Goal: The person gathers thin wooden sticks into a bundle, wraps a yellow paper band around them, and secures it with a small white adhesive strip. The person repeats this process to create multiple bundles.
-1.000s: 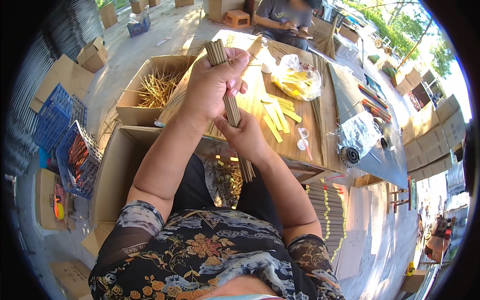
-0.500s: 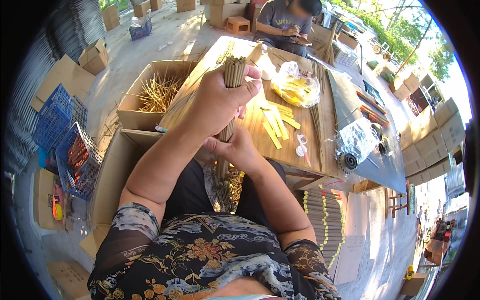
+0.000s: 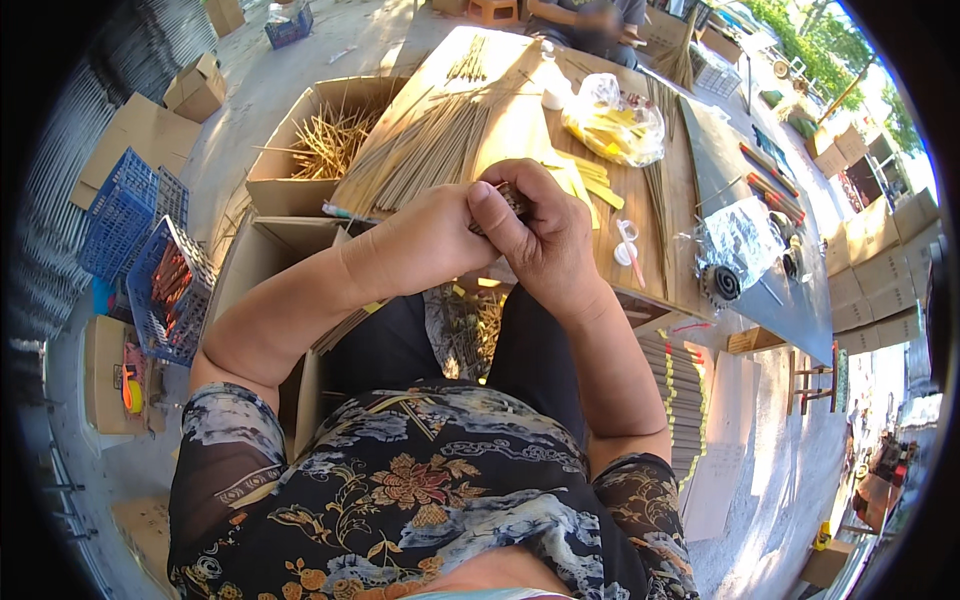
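Left hand [image 3: 440, 235] and right hand [image 3: 550, 245] clasp a bundle of sticks [image 3: 513, 200].
Pressed together, they hide most of it, by the near edge of the bench [image 3: 515, 140]. There, loose sticks [image 3: 425, 150] lie left, yellow strips [image 3: 597, 183] right, a clear bag [image 3: 615, 125] behind the strips; a person [image 3: 553, 15] is beyond.

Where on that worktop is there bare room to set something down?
A narrow sunlit strip of the wooden table looks bare between the loose sticks and the yellow strips. The grey board shows another patch, left of the red sticks. Around the clear bag it's crowded.
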### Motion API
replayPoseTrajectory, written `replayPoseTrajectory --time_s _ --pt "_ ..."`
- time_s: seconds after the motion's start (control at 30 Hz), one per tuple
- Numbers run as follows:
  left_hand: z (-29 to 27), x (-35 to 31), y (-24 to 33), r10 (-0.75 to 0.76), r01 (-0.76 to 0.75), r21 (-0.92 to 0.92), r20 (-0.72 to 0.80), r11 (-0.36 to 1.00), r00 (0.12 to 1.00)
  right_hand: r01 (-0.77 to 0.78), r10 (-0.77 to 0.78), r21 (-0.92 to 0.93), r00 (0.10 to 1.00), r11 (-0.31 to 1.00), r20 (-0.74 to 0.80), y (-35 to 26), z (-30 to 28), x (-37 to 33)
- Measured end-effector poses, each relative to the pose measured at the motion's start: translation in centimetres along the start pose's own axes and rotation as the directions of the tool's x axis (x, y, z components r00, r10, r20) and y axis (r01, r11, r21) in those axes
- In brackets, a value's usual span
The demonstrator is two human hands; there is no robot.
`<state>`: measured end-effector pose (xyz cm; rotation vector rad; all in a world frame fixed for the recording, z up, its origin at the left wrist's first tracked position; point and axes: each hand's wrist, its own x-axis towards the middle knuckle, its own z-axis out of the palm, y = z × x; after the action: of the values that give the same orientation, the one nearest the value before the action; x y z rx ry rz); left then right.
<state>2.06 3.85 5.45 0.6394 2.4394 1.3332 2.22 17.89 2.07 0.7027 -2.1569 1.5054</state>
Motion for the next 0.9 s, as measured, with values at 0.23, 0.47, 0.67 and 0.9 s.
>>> replayPoseTrajectory --time_s 0.23,0.47,0.67,0.9 --pt "0.7 -1.8 -2.7 -0.104 0.239 -0.465 0.298 0.852 0.949 -0.162 0.144 0.234 0.985 0.959 0.092 0.4 0.6 -2.5" --pt "1.1 -3.1 -4.7 -0.038 0.363 -0.789 0.398 0.496 0.917 -0.386 0.309 0.484 0.922 0.785 0.234 1.4 1.8 -3.2" --pt "1.0 -3.8 -5.8 -0.049 0.35 -0.765 0.386 0.54 0.921 -0.507 0.313 0.532 0.854 0.678 0.415 1.6 1.2 -2.9" --pt "1.2 -3.7 -6.8 -0.087 0.382 -0.813 0.385 0.439 0.919 -0.507 0.227 0.55 0.837 0.664 0.498 4.2 1.3 -3.3"
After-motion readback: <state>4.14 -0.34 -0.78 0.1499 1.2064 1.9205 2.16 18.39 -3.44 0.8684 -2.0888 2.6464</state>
